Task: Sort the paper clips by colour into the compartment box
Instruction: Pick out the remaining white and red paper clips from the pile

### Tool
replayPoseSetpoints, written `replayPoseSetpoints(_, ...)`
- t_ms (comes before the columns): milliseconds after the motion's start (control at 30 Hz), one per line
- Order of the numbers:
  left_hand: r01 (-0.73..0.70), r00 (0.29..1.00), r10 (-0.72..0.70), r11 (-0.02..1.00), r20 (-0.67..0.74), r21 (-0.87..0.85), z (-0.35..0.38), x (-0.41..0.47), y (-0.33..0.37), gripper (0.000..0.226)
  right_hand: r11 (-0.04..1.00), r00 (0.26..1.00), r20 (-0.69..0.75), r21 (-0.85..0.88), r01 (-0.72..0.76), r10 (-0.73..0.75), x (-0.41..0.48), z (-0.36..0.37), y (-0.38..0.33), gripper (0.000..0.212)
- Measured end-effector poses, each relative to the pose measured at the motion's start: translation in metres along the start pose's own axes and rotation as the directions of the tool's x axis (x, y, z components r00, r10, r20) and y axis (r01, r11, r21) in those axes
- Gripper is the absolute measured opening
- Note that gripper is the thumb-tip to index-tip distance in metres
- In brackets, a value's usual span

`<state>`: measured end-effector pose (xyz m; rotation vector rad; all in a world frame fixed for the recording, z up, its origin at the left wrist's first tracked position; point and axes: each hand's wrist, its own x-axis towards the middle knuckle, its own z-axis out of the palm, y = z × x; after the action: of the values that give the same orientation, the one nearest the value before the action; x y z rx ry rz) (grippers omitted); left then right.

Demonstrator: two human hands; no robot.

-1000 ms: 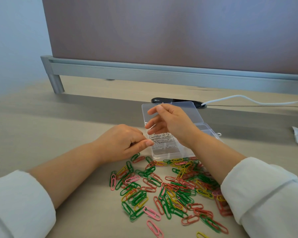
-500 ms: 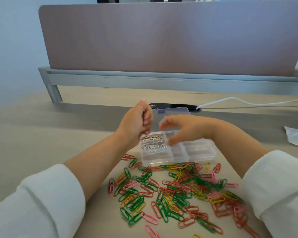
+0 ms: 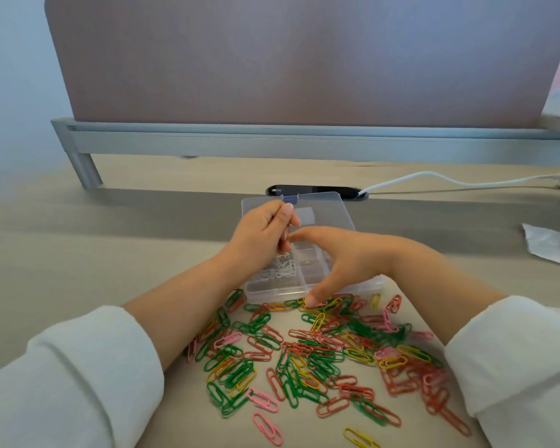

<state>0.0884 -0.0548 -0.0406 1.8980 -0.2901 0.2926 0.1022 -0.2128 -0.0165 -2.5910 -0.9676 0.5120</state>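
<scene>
Silver wire paper clips (image 3: pixel 283 255) hang in a small bunch from the left hand (image 3: pixel 261 234). From my remote seat I read its fingers as curled, with the tips pinched together on the bunch, though blur softens the detail. The hand is held above the left end of the clear plastic compartment box (image 3: pixel 272 295), which sits mid-desk with its flat lid (image 3: pixel 324 208) laid open on the far side. More silver clips already lie in the left-hand compartments, directly under the dangling bunch. The other cells I can see look bare.

The right hand (image 3: pixel 346 260) reaches across the box with its fingers spread apart and holding nothing. One fingertip (image 3: pixel 311 299) presses down just beside the box's near wall, onto the far edge of the heap of green, red, pink and yellow wire paper clips (image 3: pixel 304 357). That heap sprawls over the beige desk (image 3: pixel 78 253) between the two white sleeves.

Beyond the lid I see a black oval cable port (image 3: pixel 314 191) with a white cable (image 3: pixel 434 176) running off to the right. Behind that stands a mauve fabric divider screen (image 3: pixel 288 59) on a grey metal rail.
</scene>
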Motion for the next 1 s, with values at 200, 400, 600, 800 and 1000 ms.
replayPoseSetpoints(200, 0.050, 0.999, -0.049, 0.996, 0.017, -0.070, -0.002, -0.002, 0.002, 0.033, 1.000, 1.000, -0.013, 0.009, 0.009, -0.009, 0.000, 0.001, 0.003, 0.102)
replayPoseSetpoints(400, 0.101, 0.994, -0.088, 0.969, 0.065, -0.226, -0.004, -0.005, 0.006, 0.032, 1.000, 1.000, -0.020, 0.017, 0.008, -0.008, 0.002, 0.002, 0.006, 0.100)
replayPoseSetpoints(600, 0.102, 0.989, -0.075, 0.969, 0.126, -0.226, -0.010, -0.009, 0.005, 0.038, 1.000, 1.000, -0.016, 0.004, -0.012, 0.012, 0.002, 0.003, 0.006, 0.103)
replayPoseSetpoints(800, 0.091, 0.985, -0.047, 0.962, 0.168, -0.259, -0.014, -0.007, 0.003, 0.048, 1.000, 1.000, -0.022, 0.000, -0.021, 0.021, 0.000, 0.003, 0.005, 0.105)
replayPoseSetpoints(1000, 0.132, 0.973, -0.074, 0.956, 0.218, -0.262, -0.018, -0.007, 0.006, 0.037, 1.000, 1.000, -0.020, 0.017, -0.014, 0.014, 0.001, 0.003, 0.006, 0.106)
